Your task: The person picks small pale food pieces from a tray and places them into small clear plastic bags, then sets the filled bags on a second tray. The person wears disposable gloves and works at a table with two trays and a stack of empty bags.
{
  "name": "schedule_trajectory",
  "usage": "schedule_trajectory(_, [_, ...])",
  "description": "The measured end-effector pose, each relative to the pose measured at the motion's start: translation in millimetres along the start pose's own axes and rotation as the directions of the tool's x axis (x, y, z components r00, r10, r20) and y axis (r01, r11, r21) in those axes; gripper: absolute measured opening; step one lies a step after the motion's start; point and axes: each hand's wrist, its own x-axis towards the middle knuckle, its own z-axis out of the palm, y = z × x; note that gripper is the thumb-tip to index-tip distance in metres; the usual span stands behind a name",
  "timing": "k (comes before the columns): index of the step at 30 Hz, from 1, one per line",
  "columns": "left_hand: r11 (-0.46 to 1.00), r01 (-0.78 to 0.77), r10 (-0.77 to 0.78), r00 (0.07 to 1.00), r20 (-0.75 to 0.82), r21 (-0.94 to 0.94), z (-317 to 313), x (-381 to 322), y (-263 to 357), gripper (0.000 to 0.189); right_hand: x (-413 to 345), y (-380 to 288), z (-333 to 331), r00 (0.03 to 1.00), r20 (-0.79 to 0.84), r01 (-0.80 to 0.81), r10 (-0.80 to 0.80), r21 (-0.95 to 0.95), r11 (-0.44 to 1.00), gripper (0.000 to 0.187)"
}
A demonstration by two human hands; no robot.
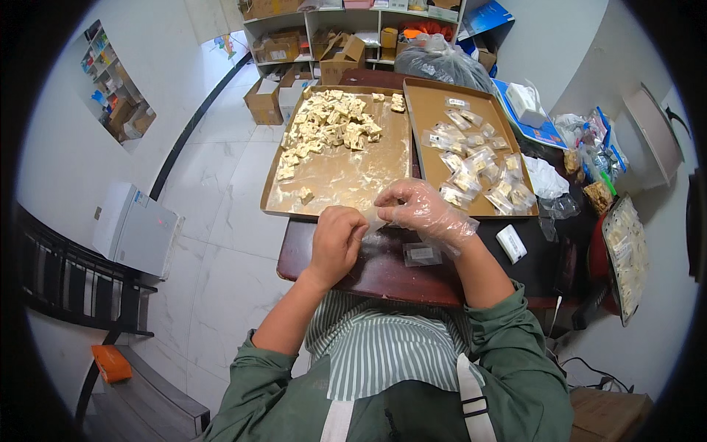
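Note:
My bare left hand (338, 241) pinches one edge of a small clear plastic packet (374, 219) over the near rim of the left tray. My right hand (422, 209), in a clear disposable glove, grips the packet's other side; whether anything is inside is unclear. The left gold-coloured tray (353, 201) bears a heap of pale nougat-like pieces (331, 119) at its far left, a lone piece (305, 195) near the front, and white powder. In the right gold-coloured tray (428, 99) lie several filled clear packets (464, 179). A flat labelled packet (422, 254) rests on the dark red table below my right hand.
A white object (511, 243) lies right of the flat packet. Farther right are crumpled plastic (558, 212), a tissue pack (526, 104) and a pan-like container (627, 254) of packets. A tied plastic bag (442, 62) stands behind the trays, with cardboard boxes (342, 58) on shelves beyond.

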Motion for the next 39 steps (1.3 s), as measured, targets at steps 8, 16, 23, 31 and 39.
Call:
schedule_trajectory(8, [1.000,0.011,-0.011,1.000,-0.005,-0.008,4.8,-0.9,3.1,0.013,5.1,36.0,8.6,0.889,-0.229,0.311,-0.396,-0.332,0.890,0.020])
schedule_trajectory(16, [1.000,0.006,-0.006,1.000,-0.010,0.029,7.6,-2.2,1.5,0.011,-21.9,23.9,3.3,0.974,-0.187,0.152,-0.130,0.112,0.982,0.035])
schedule_trajectory(23, [0.999,0.002,-0.002,1.000,-0.005,0.053,9.4,1.6,5.6,0.012,-23.5,21.5,8.9,0.952,-0.194,0.212,-0.237,-0.144,0.967,0.028])
schedule_trajectory(31, [0.999,-0.011,0.011,1.000,-0.008,0.031,10.7,2.5,6.3,0.015,-27.1,15.0,-5.1,0.962,-0.044,0.259,-0.268,-0.157,0.953,0.024])
schedule_trajectory(39, [0.991,-0.056,0.064,0.996,0.056,-0.125,7.9,2.5,5.3,0.017,-26.6,-1.0,-6.5,0.998,0.016,-0.059,0.057,0.141,0.988,0.019])
